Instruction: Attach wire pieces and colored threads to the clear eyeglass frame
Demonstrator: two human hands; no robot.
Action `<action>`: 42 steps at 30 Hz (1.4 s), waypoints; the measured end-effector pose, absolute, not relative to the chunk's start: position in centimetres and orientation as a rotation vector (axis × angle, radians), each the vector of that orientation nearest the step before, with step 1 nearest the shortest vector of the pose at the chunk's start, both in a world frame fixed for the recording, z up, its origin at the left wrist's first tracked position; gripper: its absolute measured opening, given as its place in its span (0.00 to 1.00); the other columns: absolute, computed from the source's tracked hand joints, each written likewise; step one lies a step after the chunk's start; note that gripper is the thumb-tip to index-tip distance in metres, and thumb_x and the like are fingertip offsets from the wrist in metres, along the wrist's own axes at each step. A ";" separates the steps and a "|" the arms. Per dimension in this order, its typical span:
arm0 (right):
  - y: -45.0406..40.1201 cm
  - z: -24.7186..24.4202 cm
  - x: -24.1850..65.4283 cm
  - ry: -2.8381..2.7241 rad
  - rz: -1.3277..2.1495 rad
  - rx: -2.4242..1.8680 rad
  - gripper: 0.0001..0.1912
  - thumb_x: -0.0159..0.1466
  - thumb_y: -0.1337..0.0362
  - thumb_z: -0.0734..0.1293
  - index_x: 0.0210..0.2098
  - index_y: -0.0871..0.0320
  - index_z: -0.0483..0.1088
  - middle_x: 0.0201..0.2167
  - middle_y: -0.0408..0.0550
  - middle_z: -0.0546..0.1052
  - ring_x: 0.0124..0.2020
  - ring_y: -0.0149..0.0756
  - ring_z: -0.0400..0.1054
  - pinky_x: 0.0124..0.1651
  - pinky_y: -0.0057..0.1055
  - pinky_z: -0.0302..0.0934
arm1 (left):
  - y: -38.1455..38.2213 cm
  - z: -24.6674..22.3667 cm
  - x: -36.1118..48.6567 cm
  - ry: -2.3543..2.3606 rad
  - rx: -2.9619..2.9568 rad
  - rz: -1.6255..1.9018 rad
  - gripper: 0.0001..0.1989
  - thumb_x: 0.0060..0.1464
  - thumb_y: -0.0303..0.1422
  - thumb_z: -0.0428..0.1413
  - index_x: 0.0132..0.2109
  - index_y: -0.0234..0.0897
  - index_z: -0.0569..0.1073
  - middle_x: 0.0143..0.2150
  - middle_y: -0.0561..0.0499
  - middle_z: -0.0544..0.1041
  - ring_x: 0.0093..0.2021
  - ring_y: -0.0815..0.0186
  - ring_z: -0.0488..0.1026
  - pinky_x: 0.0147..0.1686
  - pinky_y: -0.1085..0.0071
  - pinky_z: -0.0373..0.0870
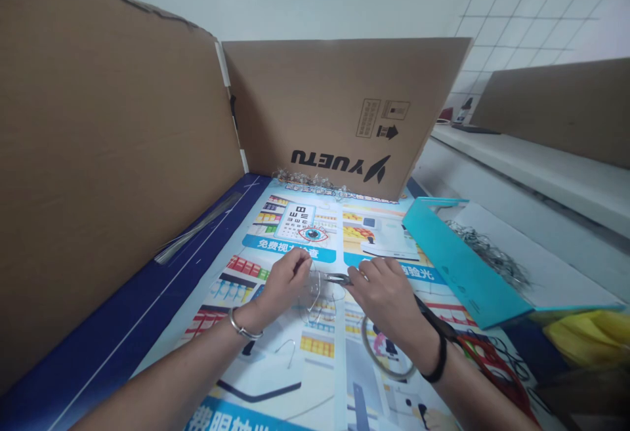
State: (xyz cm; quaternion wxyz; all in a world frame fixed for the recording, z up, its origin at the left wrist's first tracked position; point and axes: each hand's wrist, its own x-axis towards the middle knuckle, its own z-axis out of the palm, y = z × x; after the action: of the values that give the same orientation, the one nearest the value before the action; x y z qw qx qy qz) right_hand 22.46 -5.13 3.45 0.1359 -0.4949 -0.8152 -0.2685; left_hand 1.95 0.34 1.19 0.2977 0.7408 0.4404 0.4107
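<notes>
My left hand (pixel 287 281) is closed in a pinch, with thin bent wire (pixel 319 293) at its fingertips. My right hand (pixel 382 294) wraps around a pair of pliers (pixel 337 279), whose metal jaws point left and meet the wire between my hands. More thin, pale wire loops hang below my left fingers, though their exact shape is blurred. The pliers' handles are mostly hidden in my right palm. Under my right wrist lies a ring-shaped coil (pixel 365 346) on the printed sheet (pixel 322 359).
Cardboard panels (pixel 315 103) stand at the back and left. A teal box (pixel 443 267) at right holds a tangle of wires (pixel 492 257). Small tangled pieces (pixel 315 179) lie along the back. Straight strips (pixel 199 227) lie left; red and black cords (pixel 506 365) and yellow material (pixel 588 339) lie right.
</notes>
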 end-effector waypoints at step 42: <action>-5.2 3.3 22.9 -2.415 -0.829 -1.309 0.06 0.64 0.64 0.63 0.37 0.59 0.70 0.26 0.46 0.69 0.31 0.37 0.57 0.37 0.36 0.44 | 0.5 0.5 2.2 1.304 1.981 1.039 0.07 0.58 0.32 0.44 0.32 0.39 0.61 0.28 0.56 0.67 0.28 0.69 0.64 0.29 0.72 0.59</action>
State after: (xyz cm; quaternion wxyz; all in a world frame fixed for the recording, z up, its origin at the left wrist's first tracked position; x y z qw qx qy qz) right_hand 22.93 -5.21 3.35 0.1357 -0.4519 -0.8340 -0.2861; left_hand 2.18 0.47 0.54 0.2725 0.7362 0.4846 0.3860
